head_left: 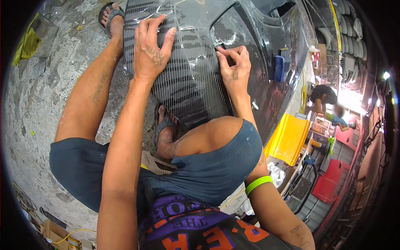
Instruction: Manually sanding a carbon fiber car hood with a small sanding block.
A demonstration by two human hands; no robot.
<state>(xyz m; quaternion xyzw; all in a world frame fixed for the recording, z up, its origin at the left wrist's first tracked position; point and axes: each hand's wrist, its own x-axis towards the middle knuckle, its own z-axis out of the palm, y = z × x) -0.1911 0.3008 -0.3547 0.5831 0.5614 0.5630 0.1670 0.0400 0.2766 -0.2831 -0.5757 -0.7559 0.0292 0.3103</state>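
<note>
A large glossy black carbon-fibre panel [179, 66], shaped like a vehicle body part, fills the upper middle of the view. A shiny clear film or wet coat seems to cover it; which of the two I cannot tell. My left hand [152, 48] rests on its left part, thumb apart from the loosely bent fingers, with nothing in it. At the raised crease near the panel's middle, my right hand [235, 62] has thumb and forefinger brought together in a pinch. Whatever lies between those fingertips is too small to make out.
A blue block [279, 68] sits on the panel's right side. Right of it are a yellow curved panel [287, 137], a cluttered shelf, a red panel [331, 181] and other people. My sandaled feet straddle the panel's left edge on rough concrete [75, 54]. A cardboard box [54, 231] stands lower left.
</note>
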